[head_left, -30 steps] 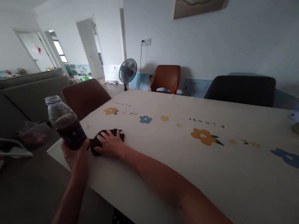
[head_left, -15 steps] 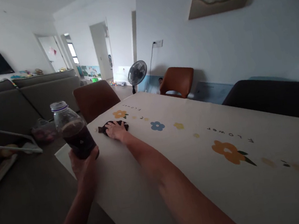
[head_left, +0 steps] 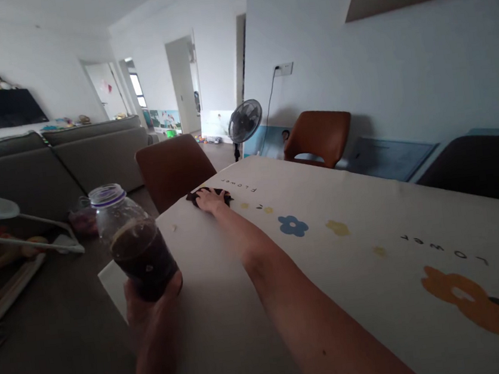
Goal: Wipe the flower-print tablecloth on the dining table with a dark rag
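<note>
left hand [head_left: 152, 309] has a closed grip round the base of a bottle [head_left: 135, 242], held upright off the desk [head_left: 378, 292] edge at about 8 o'clock in view; bottle is part full of dark liquid, cap on by the look of the purple ring, cannot tell if it is tight. right hand [head_left: 210, 200] is stretched out flat, palm down, pressing a dark cloth [head_left: 196, 196] at the far corner of the desk, about 11 o'clock from the bottle; fingers spread on it, not curled round it, so an open, flat grip. cloth sits right by the desk edge, near the brown chair [head_left: 174, 167] behind it. risks, as i judge them: the bottle is gripped low on its body and hangs over the floor, not over the desk, so a slip or tilt while the body leans for the far reach could drop it or spill if the cap is loose. right arm is at full stretch, so pressure on the cloth is weak and it could slide off the corner onto the chair. the cover on the desk looks loose, and a hard push could ruck it. fan [head_left: 244, 121] and second chair [head_left: 318, 137] at 12 to 1 o'clock are well apart, no concern.
</note>
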Action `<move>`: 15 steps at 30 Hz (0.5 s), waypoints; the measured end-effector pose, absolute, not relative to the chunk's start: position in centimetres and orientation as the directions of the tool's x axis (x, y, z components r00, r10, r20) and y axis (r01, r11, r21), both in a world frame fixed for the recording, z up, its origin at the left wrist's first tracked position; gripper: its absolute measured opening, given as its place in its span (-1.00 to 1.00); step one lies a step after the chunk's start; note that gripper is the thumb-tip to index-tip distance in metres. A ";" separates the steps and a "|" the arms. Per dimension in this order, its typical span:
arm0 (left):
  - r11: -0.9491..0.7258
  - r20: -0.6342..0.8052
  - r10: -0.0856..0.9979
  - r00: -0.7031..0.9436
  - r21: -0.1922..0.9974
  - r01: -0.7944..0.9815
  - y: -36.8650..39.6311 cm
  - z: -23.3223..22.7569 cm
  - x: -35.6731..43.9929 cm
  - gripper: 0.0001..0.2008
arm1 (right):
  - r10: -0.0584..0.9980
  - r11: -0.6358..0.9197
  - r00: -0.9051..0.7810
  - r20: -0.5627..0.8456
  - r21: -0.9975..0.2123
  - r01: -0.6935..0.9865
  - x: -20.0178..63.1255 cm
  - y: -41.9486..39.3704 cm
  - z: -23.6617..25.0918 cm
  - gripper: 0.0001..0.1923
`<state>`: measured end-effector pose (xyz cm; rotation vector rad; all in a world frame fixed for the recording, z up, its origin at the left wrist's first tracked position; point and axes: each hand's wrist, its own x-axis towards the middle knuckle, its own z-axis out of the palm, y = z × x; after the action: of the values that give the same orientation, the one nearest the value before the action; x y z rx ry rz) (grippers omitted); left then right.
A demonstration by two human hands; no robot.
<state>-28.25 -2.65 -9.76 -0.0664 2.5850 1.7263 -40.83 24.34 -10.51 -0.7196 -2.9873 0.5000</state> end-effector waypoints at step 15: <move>0.179 0.111 0.016 -0.994 0.977 0.113 -2.6 -10.5 -28.4 -0.44 | -0.006 0.942 -0.998 0.068 -0.334 -0.029 -23.0 15.5 -11.5 -0.56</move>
<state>-28.36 -2.57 -10.52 0.1354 2.4688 2.0580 -22.96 15.46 -11.46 0.0271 -3.0306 0.5221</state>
